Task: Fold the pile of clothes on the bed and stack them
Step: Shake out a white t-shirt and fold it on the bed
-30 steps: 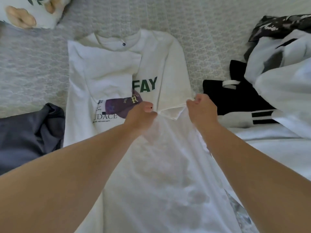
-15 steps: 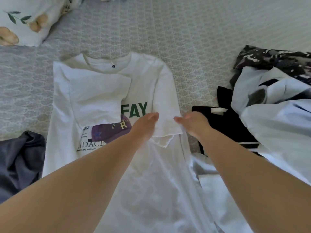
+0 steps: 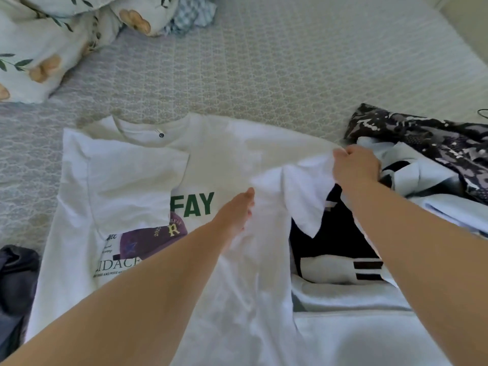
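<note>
While the left hand (image 3: 237,212) presses flat, fingers straight, on the white T-shirt (image 3: 126,186), the right hand (image 3: 355,169) pinches its sleeve (image 3: 303,191).

Single head view, close, facing down onto bed (image 3: 290,75).

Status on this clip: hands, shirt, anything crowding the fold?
Left hand flat, pressing white T-shirt. Right hand pinching its right sleeve, lifted. Unfolded clothes pile hard against the right side.
</note>
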